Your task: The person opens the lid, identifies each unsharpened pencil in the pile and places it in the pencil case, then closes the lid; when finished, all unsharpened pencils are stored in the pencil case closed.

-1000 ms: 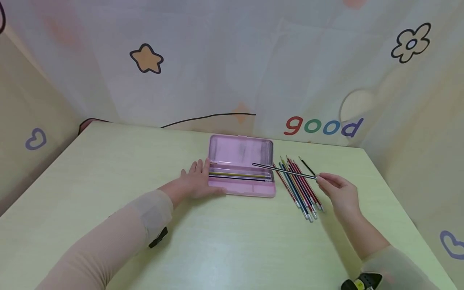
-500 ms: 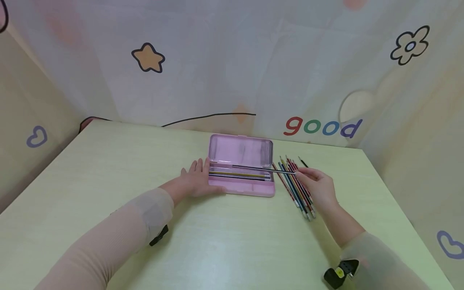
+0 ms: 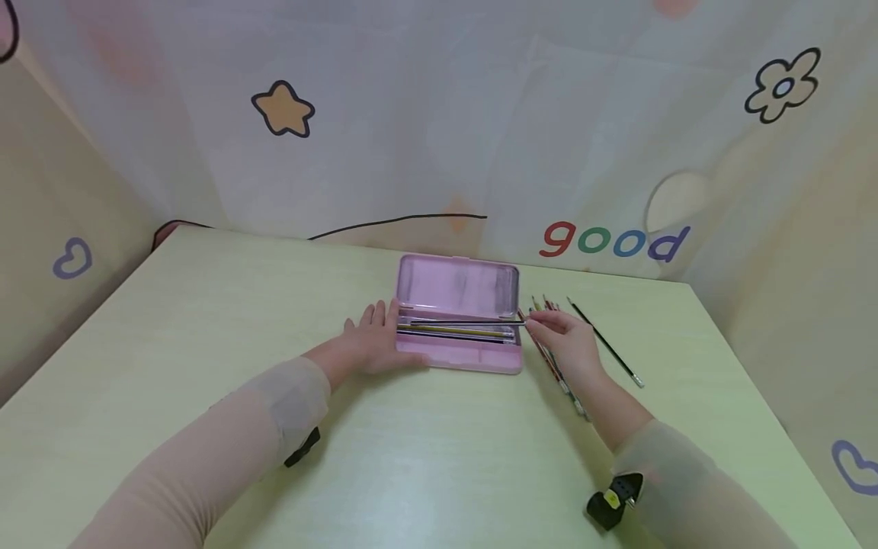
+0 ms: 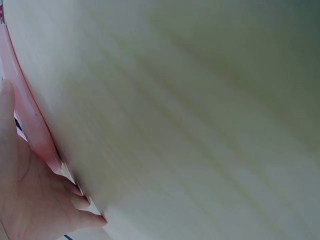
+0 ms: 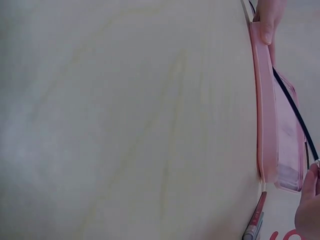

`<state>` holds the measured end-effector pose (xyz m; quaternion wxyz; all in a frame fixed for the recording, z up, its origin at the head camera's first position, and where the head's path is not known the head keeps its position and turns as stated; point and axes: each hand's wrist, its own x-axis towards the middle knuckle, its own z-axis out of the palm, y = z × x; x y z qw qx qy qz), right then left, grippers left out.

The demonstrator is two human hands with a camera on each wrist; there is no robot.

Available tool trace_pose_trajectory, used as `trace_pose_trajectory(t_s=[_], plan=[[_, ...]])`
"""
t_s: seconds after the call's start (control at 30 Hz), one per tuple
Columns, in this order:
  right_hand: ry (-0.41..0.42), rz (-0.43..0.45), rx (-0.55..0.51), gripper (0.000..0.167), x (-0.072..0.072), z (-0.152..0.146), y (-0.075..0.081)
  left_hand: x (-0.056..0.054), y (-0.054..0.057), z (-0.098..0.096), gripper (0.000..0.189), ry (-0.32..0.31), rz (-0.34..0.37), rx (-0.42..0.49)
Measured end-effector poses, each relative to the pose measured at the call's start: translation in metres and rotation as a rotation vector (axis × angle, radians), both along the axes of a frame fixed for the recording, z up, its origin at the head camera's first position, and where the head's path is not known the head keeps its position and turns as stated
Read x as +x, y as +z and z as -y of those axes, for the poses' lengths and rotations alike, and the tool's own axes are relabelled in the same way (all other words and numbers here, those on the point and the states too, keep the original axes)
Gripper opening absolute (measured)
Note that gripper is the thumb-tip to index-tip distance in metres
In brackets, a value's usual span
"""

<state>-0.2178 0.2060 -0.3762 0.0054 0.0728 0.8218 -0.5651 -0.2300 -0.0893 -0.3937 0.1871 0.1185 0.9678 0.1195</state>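
Both hands work at the pink pencil case [image 3: 458, 320], which lies open near the far edge of the table [image 3: 206, 320]. Left hand [image 3: 373, 347] rests flat with straight fingers against the case's left end, steadying it. Right hand [image 3: 562, 339] pinches the end of a dark pencil [image 3: 466, 323] just right of the case, the shaft lying across the tray above the pencils already inside. The step in hand looks like laying this pencil in; next it likely needs lowering level and letting go. A second ago the pencil was angled above the case's right end, with the hand out past the loose pencils [image 3: 555, 366]. One black pencil [image 3: 605, 343] lies farther right.
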Motion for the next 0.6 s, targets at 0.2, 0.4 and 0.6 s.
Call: trace_pose_trajectory(t_s=[0.2,0.4,0.6], plan=[[0.035,0.004,-0.031,0.035,-0.004,0.008,-0.004,0.000,0.001,-0.001,0.120,0.000,0.001,0.009],[0.059,-0.001,0.052,0.031,-0.007,0.012,-0.005,0.001,0.002,-0.003,0.120,0.006,0.010,0.007],[0.095,-0.017,0.112,0.027,-0.010,0.017,-0.008,0.001,0.003,-0.003,0.119,0.007,0.012,0.002]])
